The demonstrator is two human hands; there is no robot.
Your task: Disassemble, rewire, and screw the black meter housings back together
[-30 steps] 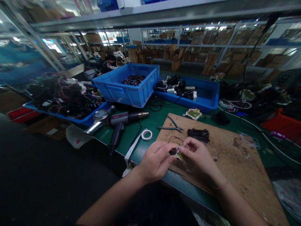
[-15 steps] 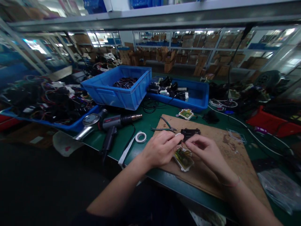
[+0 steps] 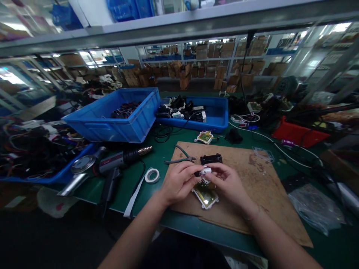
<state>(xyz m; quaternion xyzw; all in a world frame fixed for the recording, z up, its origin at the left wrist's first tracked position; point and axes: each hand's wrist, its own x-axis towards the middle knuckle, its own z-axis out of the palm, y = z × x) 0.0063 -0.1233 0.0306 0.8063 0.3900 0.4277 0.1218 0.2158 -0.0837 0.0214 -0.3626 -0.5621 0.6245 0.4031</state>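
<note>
My left hand [image 3: 178, 184] and my right hand [image 3: 226, 185] meet over a brown board [image 3: 266, 194] on the green bench. Both pinch a small white connector [image 3: 206, 171] between their fingertips. Thin wires run from it down to a circuit board in a white frame [image 3: 205, 197], which lies on the brown board just under my hands. A black rectangular part [image 3: 211, 159] rests on the board right behind my fingers. Pliers [image 3: 179, 158] lie at the board's far left corner.
A heat gun [image 3: 112, 164] and a tape roll [image 3: 152, 175] lie left of the board. Two blue bins [image 3: 112, 125] [image 3: 215, 116] stand behind, holding black parts and wires. Another circuit board [image 3: 205, 137] sits behind the brown board. A plastic bag [image 3: 316, 209] and red tray [image 3: 297, 134] are right.
My hands shifted on the brown board and now pinch the white connector together; the framed circuit board lies flat beneath them. The view has swung left to right.
</note>
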